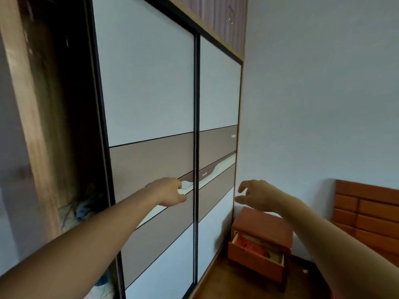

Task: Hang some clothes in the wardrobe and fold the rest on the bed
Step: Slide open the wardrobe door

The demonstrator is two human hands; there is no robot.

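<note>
We press left hand [170,192] on sliding door [149,83], probably to shift it, grip unclear; right hand [257,195], 3 o'clock, fingers spread, empty.

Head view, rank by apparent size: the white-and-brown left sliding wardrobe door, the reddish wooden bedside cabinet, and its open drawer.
Largest: white-and-brown left sliding wardrobe door.
Next: reddish wooden bedside cabinet.
Smallest: its open drawer.

Bedroom, domestic: tall wardrobe [151,93] with white-and-taupe sliding doors across left and centre of the frame, reddish wooden bedside cabinet [261,223] with open drawer at lower right, slatted wooden headboard [367,212] at right edge.
</note>
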